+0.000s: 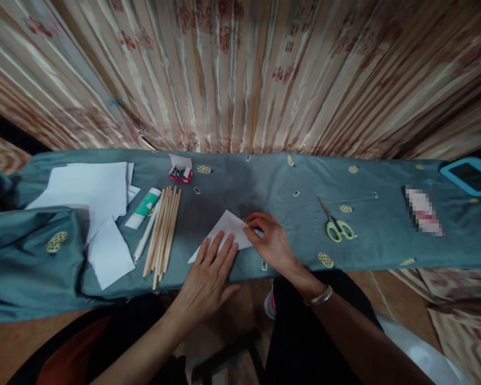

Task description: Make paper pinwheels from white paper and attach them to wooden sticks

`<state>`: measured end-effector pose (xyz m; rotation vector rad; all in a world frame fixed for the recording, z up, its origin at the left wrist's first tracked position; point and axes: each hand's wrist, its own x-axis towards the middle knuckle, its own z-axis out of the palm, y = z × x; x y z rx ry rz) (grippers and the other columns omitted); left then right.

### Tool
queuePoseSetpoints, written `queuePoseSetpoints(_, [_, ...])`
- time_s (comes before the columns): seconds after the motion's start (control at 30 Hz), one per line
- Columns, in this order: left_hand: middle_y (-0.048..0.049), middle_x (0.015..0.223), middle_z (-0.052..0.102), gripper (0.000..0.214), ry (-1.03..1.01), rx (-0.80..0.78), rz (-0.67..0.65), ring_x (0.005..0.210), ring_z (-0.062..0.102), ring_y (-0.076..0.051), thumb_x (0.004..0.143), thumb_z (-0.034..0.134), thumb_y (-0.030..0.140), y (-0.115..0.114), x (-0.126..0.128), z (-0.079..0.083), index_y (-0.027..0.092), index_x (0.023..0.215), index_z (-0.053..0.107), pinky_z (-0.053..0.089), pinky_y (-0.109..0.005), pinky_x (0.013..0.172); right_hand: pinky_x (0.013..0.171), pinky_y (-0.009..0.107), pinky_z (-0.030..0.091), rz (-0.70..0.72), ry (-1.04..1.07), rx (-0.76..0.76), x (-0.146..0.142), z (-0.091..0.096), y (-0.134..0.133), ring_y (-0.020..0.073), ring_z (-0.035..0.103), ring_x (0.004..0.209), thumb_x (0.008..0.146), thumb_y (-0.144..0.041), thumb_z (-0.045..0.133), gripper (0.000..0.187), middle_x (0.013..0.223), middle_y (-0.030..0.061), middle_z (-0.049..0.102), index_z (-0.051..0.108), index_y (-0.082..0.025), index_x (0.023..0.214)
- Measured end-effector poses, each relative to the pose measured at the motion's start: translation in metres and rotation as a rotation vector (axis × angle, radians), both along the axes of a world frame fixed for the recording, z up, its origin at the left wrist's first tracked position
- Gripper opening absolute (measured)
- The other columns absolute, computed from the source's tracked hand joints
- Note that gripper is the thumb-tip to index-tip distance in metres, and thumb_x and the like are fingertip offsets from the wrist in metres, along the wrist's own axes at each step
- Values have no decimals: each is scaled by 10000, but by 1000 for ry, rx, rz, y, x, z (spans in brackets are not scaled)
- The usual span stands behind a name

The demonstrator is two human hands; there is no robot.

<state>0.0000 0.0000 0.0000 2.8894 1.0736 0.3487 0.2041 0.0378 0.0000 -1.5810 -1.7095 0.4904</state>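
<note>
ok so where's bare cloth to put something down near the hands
Bare cloth lies between the right hand and the scissors, and behind the folded paper toward the curtain. Left is crowded: sticks, glue tube, paper sheets.

The left hand (210, 278) lies flat, palm down, with straight, slightly spread fingers (220, 248) pointing to 1 o'clock. Its bare forearm comes in from 7 o'clock. The right hand (270, 240) sits just at its 2 o'clock, knuckles raised, fingers curled toward 10 o'clock with the tips down. Whether they pinch is unclear. Its forearm enters from 4 o'clock.
</note>
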Motion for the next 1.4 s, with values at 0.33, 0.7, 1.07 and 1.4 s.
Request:
queuePoseSetpoints(0.33, [-188,1530,382,780,24,-4,0,1438,278,-376,887,531,545,0,0,0,71,1471,325,210,-545,1159,905,381,507,5,-71,10,-1,2,0,231,637,957,821,-184,603,84,999,76,695,635,-214,750])
queuePoseSetpoints(0.7, [-177,1532,381,798,51,24,-9,1447,256,-374,883,512,579,0,0,-6,85,1482,326,186,-543,1167,991,458,467,56,-241,38,-4,7,-16,309,561,1145,816,-319,679,400,1227,156,624,596,-142,1166])
queuePoseSetpoints(1.07, [-200,1527,380,750,4,54,-38,1431,314,-344,897,554,461,-1,-19,-7,66,1485,308,324,-489,1133,1073,543,368,-47,-274,-38,30,-4,-30,344,449,1317,889,-406,589,553,1422,192,501,490,-129,1357])
queuePoseSetpoints(1.4, [-198,1518,399,739,-4,85,61,1384,409,-320,950,448,454,-27,-59,0,120,1541,157,424,-485,1066,1062,542,393,-28,-237,4,62,-11,-36,326,481,1285,926,-363,506,421,1392,188,522,560,-147,1284])
